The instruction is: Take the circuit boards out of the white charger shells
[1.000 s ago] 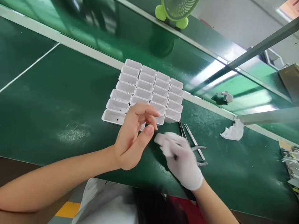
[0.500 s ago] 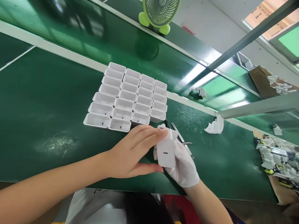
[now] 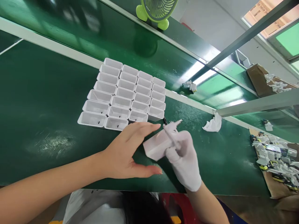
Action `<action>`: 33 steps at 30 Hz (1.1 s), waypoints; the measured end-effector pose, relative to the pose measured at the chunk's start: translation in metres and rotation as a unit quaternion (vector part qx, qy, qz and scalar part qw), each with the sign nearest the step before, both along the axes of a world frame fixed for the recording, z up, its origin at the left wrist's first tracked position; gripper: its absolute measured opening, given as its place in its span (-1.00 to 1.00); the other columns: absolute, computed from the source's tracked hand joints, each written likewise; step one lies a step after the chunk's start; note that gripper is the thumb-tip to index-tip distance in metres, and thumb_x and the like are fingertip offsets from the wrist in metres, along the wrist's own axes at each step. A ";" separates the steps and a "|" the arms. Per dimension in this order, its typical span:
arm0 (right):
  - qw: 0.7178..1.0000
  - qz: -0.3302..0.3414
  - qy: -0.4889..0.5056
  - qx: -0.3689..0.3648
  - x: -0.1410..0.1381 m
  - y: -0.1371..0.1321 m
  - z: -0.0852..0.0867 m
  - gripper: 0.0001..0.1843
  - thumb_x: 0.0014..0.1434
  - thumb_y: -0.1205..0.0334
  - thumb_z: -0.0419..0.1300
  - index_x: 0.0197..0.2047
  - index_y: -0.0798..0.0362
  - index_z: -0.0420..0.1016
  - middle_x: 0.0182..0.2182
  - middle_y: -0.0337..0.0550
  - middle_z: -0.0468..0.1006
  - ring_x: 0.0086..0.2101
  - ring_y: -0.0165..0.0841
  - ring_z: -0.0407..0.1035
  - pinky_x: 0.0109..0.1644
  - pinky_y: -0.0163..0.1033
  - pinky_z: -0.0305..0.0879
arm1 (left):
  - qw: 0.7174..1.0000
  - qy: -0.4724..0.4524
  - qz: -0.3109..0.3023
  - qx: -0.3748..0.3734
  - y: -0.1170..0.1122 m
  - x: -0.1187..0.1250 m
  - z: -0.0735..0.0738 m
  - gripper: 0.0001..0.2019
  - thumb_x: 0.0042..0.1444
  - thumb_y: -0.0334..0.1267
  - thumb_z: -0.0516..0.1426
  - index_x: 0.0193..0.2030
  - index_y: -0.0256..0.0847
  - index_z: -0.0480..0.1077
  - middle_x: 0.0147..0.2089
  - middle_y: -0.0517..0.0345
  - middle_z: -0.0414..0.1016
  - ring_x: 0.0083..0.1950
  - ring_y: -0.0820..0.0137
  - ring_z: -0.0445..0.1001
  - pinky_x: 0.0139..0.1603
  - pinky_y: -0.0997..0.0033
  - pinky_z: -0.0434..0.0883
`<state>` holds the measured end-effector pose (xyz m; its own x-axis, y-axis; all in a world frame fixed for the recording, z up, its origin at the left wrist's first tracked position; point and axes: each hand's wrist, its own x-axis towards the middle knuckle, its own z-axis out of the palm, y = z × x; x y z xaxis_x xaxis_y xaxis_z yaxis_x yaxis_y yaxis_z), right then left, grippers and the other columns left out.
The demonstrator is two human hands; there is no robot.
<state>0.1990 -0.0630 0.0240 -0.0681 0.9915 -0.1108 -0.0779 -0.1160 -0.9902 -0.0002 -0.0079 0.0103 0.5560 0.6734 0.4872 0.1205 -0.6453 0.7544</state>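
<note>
The white rectangular plastic box [image 3: 156,146] is up off the green tabletop [image 3: 210,168], AFAICT, in the mouth of the bare L hand [image 3: 127,155], b/w fingertips above and thumb below. Long axis seems to slant, lower-L end toward the L palm, upper-R end running into the gloved R hand [image 3: 184,161]. R hand is the nearer: its fingers are curled tight, grasping the box at that end. L fingers are spread apart, grasping nothing; can't tell from here if a tip brushes the box. A small white piece w/ a thin tip [image 3: 173,126] sticks up by the R fingers, too blurred to ID.

Vs. half a sec ago: box then stood approx. upright, slotted face toward the wearer, L fingers over its top; now it's tipped over sideways, slot out of view, L fingertips nearer its upper edge. The grid of hollow white plastic boxes [image 3: 125,92] sits just beyond, same layout as then. Black-tipped metal tool [image 3: 165,120] shows only in part, behind the R hand.
</note>
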 end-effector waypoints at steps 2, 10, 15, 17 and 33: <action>0.971 -0.013 -0.182 0.152 0.005 0.000 0.002 -0.85 0.29 0.28 0.22 -0.08 -0.11 0.39 -0.13 -0.15 0.53 -0.13 -0.24 0.50 -0.13 -0.10 0.52 | 0.996 0.013 0.007 -0.087 -0.002 0.000 0.000 -0.14 0.01 0.08 0.36 0.39 0.03 0.08 0.17 -0.05 0.42 -0.16 0.24 0.49 -0.18 0.25 0.52; 0.898 0.005 -0.293 0.327 0.013 -0.005 -0.007 -0.33 0.13 0.46 0.33 0.20 -0.23 0.22 0.07 -0.08 0.55 -0.10 -0.20 0.51 -0.09 0.00 0.54 | 0.952 -0.046 -0.078 -0.293 -0.010 0.002 0.004 -0.33 0.10 -0.21 0.35 0.29 0.13 0.16 0.12 0.08 0.50 -0.39 0.47 0.51 -0.45 0.50 0.51; 0.882 -0.010 -0.321 0.344 0.015 -0.006 -0.002 -0.41 0.16 0.28 0.40 0.18 -0.16 0.27 -0.02 -0.03 0.59 -0.08 -0.15 0.56 -0.12 0.00 0.61 | 0.920 -0.186 -0.157 -0.307 -0.012 0.001 0.004 -0.38 0.12 -0.23 0.35 0.28 0.03 0.25 0.22 -0.08 0.43 -0.34 0.37 0.63 -0.30 0.39 0.63; 0.855 -0.020 -0.365 0.369 0.015 -0.006 0.001 -0.44 0.15 0.22 0.42 0.16 -0.10 0.32 -0.06 0.00 0.61 -0.10 -0.14 0.58 -0.12 -0.03 0.62 | 0.905 -0.220 -0.175 -0.319 -0.014 0.000 0.002 -0.36 0.12 -0.19 0.36 0.30 0.03 0.24 0.28 -0.12 0.38 -0.33 0.32 0.66 -0.31 0.36 0.66; 0.762 -0.029 -0.471 0.443 0.012 -0.006 0.009 -0.60 0.22 0.29 0.34 0.09 0.16 0.42 -0.08 0.14 0.64 -0.10 -0.22 0.59 -0.01 -0.24 0.59 | 0.904 -0.267 -0.166 -0.289 -0.019 0.003 -0.004 -0.24 0.02 -0.12 0.41 0.34 -0.01 0.24 0.34 -0.18 0.34 -0.32 0.26 0.69 -0.33 0.35 0.69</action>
